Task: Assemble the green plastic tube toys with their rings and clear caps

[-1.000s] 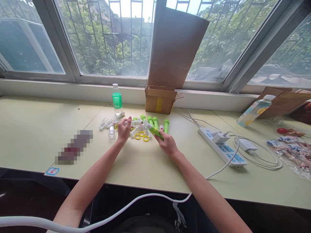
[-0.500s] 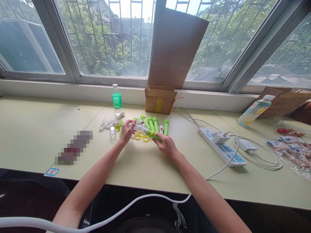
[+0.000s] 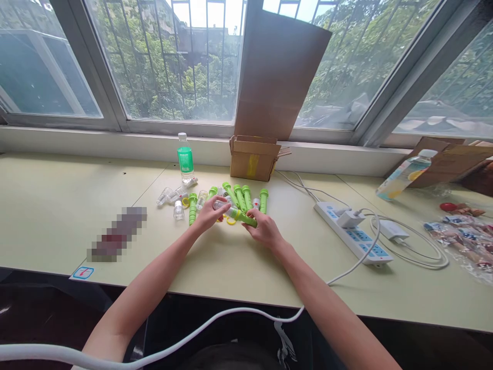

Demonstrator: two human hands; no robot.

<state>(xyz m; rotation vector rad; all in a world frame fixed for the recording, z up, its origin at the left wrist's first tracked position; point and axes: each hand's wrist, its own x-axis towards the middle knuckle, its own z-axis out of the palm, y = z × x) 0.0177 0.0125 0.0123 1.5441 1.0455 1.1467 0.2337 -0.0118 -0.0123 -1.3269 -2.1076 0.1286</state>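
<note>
Since half a second ago, the left hand (image 3: 210, 213) has slid right, closer to the right hand (image 3: 265, 229), baring more of the green tube (image 3: 192, 210) on its left. Leftmost in the pile lie ribbed clear pieces (image 3: 165, 197), with a short clear cup (image 3: 178, 211) just nearer. The left hand's thumb and fingers are pinched around the clear section (image 3: 231, 211) of the held piece, which slants from far left to near right over the pile's near side: see-through at its left end, yellowish-green at the join, then a bright green shaft (image 3: 247, 220) gripped in the right hand's curled fingers. How firmly the parts are seated I cannot tell. Just beyond lie more green tubes (image 3: 239, 195), heads pointing far. As for room, the table (image 3: 227, 267) has a broad stretch between both hands and its near edge, and another to the left. A green-labelled bottle (image 3: 185, 160) and cardboard box (image 3: 252, 167) bound the far side; rightward, tabletop separates the right hand from the power strip (image 3: 352, 234).
</note>
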